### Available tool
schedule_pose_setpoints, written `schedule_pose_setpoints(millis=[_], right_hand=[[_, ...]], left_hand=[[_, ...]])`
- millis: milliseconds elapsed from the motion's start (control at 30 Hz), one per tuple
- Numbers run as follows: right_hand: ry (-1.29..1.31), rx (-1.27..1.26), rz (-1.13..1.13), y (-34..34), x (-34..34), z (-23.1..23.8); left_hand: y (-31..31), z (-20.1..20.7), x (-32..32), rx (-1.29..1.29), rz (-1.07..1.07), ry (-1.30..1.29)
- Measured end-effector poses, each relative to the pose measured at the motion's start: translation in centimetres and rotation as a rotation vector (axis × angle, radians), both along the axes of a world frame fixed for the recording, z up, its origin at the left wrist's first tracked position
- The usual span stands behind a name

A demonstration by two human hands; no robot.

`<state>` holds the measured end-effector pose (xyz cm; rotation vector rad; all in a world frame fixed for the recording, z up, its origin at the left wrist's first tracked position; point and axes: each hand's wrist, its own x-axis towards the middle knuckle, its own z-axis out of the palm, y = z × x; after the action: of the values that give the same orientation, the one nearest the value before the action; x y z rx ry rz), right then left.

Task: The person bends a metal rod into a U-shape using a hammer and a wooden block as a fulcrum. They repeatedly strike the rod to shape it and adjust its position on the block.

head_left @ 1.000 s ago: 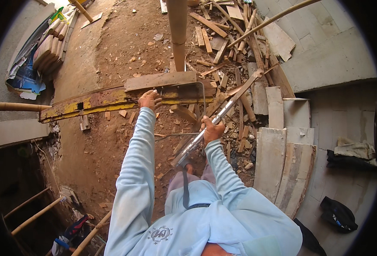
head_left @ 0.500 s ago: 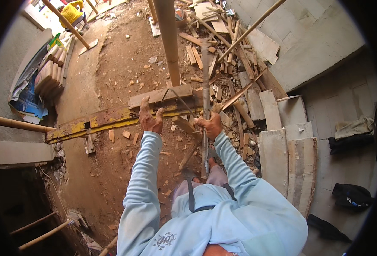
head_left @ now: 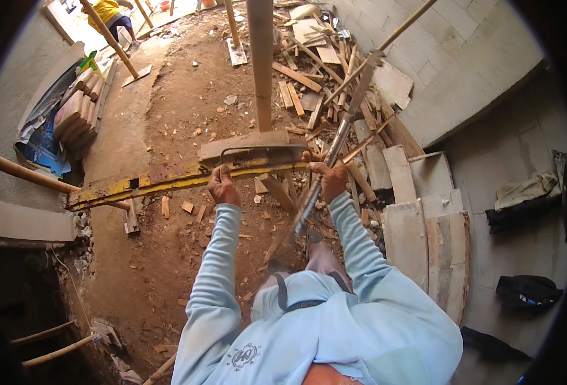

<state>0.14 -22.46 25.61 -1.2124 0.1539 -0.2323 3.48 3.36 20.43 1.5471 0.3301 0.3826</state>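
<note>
A thin dark metal rod (head_left: 264,147) with bent ends spans between my hands, above a rusty yellow beam (head_left: 168,183). My left hand (head_left: 224,187) is closed on the rod's left end. At the right, my right hand (head_left: 330,176) is closed around a long grey metal bar (head_left: 341,136), tilted with its flattened upper end away to the right. The rod's right end reaches that hand's fingertips; whether they also pinch it, I cannot tell. A wooden board (head_left: 242,142) lies along the beam's far side.
An upright pole (head_left: 261,70) stands just beyond the beam. Scrap wood (head_left: 315,70) is piled at the far right, with pale slabs (head_left: 402,240) on my right. Stacked sacks (head_left: 71,114) sit at the left. A person in yellow (head_left: 107,16) bends over far left.
The grey bar has swung from upright to a tilt, its top going right. The rod has turned from an angled peak to lying level. My left hand has gone from spread to closed.
</note>
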Motion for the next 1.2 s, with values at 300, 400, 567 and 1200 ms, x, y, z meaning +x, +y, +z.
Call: schedule_pose_setpoints(millis=[300, 400, 567, 1200], right_hand=[[0.281, 0.083, -0.237, -0.8, -4.5, -10.4], [0.343, 0.15, -0.192, -1.7, -3.4, -10.8], [0.42, 0.156, -0.112, -1.6, -1.6, -9.9], [0.543, -0.107, -0.162, -1.8, 4.2, -11.5]], left_hand=[[-1.9, -6.2, -1.4, -0.106, -0.031, 0.251], [-3.0, -3.3, 1.0, -0.175, -0.173, 0.252], [-2.9, -3.2, 4.0, 0.085, -0.147, 0.262], [-2.6, -8.5, 5.7, 0.019, 0.065, 0.526]])
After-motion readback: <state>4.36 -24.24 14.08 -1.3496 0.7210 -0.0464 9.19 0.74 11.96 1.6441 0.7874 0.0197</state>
